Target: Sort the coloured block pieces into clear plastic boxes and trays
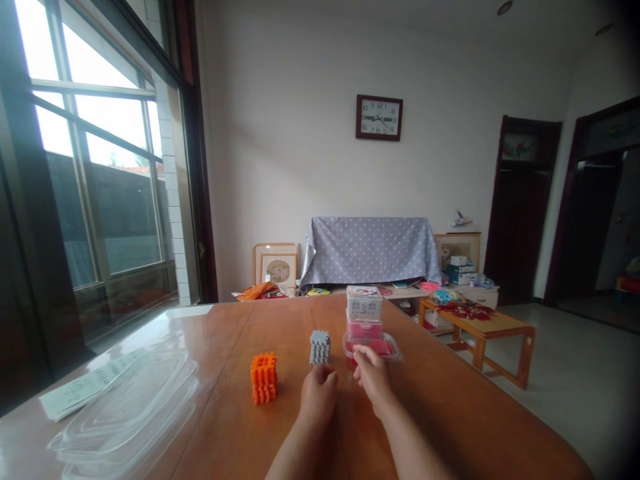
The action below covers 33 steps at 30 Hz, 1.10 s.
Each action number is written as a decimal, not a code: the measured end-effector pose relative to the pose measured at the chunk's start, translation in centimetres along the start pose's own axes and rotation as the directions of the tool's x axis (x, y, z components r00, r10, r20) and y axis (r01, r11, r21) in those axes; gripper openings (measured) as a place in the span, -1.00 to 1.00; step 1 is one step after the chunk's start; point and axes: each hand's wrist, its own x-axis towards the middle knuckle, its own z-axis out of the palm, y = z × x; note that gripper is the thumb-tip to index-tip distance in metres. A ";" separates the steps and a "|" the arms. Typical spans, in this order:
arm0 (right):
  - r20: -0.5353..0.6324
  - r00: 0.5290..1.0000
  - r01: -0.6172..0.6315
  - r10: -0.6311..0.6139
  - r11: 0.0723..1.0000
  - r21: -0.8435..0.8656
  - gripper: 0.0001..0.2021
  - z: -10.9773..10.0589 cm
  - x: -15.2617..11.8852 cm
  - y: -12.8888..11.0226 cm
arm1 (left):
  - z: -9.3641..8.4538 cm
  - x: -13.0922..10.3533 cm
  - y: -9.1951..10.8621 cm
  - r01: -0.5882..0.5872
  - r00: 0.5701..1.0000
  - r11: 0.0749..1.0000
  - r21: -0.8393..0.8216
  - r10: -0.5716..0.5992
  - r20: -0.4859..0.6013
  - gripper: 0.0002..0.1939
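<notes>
A stack of grey notched foam-like pieces (320, 347) stands on the wooden table in front of me. Just below it, my left hand (319, 395) is closed, thumb against curled fingers; whether it touches the stack or holds anything is hidden. My right hand (373, 377) is closed in a pinch in front of a clear plastic tub (397, 351) with pink-red contents, and I cannot make out anything in its fingers. To the left stands a stack of orange notched pieces (263, 379).
Behind the tub, lidded clear boxes (364, 307) are stacked, one pink inside. Clear plastic lids (145, 393) and a printed sheet (75, 393) lie at the table's left. A low wooden bench (505, 333) stands beyond the table's right edge.
</notes>
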 end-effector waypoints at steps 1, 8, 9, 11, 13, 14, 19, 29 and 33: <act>0.052 0.998 0.040 -0.038 0.999 -0.027 -0.60 0.2 -0.1 0.1 | 0.0 0.0 -0.1 -0.007 1.000 1.000 0.016 0.007 0.002 -0.90; 0.264 0.947 0.217 -0.181 0.970 -0.113 -0.70 1.9 -0.5 1.6 | 0.2 -0.3 -0.9 -0.062 0.998 0.997 0.049 0.061 0.018 -0.86; 0.272 0.943 0.233 -0.193 0.965 -0.124 -0.70 2.0 -0.4 1.9 | 0.2 -0.4 -1.0 -0.066 0.998 0.997 0.038 0.065 0.012 -0.86; 0.275 0.939 0.254 -0.207 0.956 -0.149 -0.71 2.0 -0.3 2.4 | 0.2 -0.6 -1.2 -0.072 0.997 0.997 0.020 0.072 -0.004 -0.86; 0.273 0.937 0.272 -0.218 0.945 -0.179 -0.71 2.0 -0.1 2.9 | 0.2 -0.8 -1.2 -0.073 0.997 0.997 0.010 0.073 -0.014 -0.87; 0.274 0.935 0.283 -0.225 0.939 -0.195 -0.71 2.0 -0.1 3.0 | 0.2 -1.0 -1.2 -0.072 0.997 0.997 0.008 0.073 -0.019 -0.87; 0.288 0.922 0.337 -0.259 0.902 -0.270 -0.71 1.9 -0.4 3.2 | -0.2 -2.1 -0.9 -0.103 0.994 0.993 -0.056 0.104 0.016 -0.88; 0.322 0.914 0.358 -0.246 0.864 -0.355 -0.66 1.7 -1.2 3.2 | -3.3 -6.9 -0.2 -0.093 0.991 0.994 -0.063 0.098 0.086 -0.88; 0.334 0.920 0.324 -0.205 0.878 -0.353 -0.66 1.6 -2.1 2.9 | -5.2 -9.4 -0.1 -0.049 0.993 0.997 -0.060 0.055 0.109 -0.86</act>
